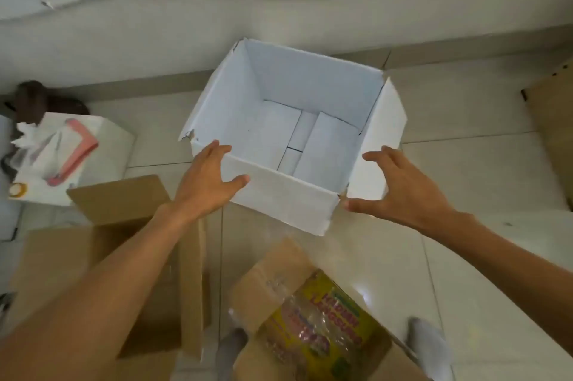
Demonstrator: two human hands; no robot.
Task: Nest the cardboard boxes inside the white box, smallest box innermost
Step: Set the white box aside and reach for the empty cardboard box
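A large white box (pixel 279 201) stands open on the tiled floor in the middle of the view, and nothing lies inside it. My left hand (pixel 207 179) rests on its near left corner, fingers spread over the rim. My right hand (pixel 400 185) is at the near right corner beside the folded-out right flap, fingers apart, the thumb touching the corner. A plain brown cardboard box (pixel 124 213) stands open at lower left, partly under my left forearm. A second cardboard box (pixel 273 281) with a yellow printed label and clear tape sits at the bottom centre.
A white carton (pixel 102 145) with a pink shape and crumpled paper sits at left, a dark object behind it. A wall runs along the top. Flat brown cardboard (pixel 555 120) leans at the right edge. My feet in grey socks (pixel 431 346) show at the bottom.
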